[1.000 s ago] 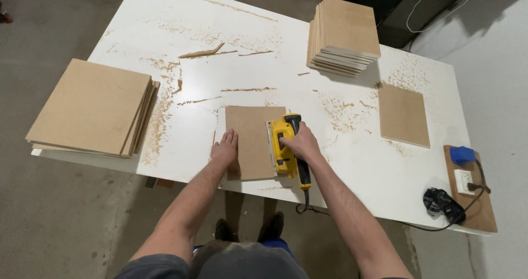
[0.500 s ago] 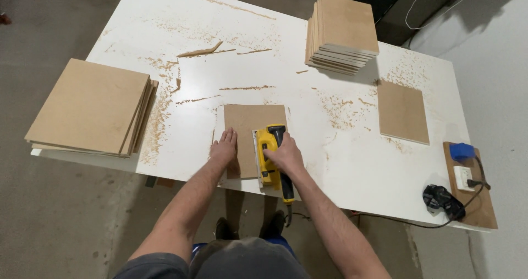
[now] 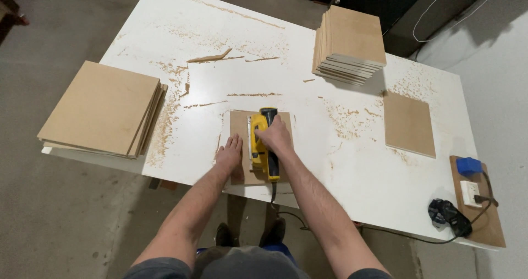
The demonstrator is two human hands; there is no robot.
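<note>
A square brown board (image 3: 240, 122) lies flat near the front edge of the white table (image 3: 308, 163). On it rests a yellow and black power sander (image 3: 262, 144), its cord hanging off the front edge. My right hand (image 3: 276, 136) grips the sander's top. My left hand (image 3: 229, 153) lies flat on the board's left side, fingers spread, pressing it down.
A stack of brown boards (image 3: 104, 109) overhangs the table's left corner. A taller stack (image 3: 348, 43) stands at the back, and a single board (image 3: 408, 122) lies to the right. Sawdust and thin offcut strips (image 3: 210, 57) litter the tabletop. A socket block on a wooden plate (image 3: 476, 192) with coiled cable sits at far right.
The sander has slid leftward across the board, from its right edge to the middle, with my right hand on it. My left hand has stayed on the board.
</note>
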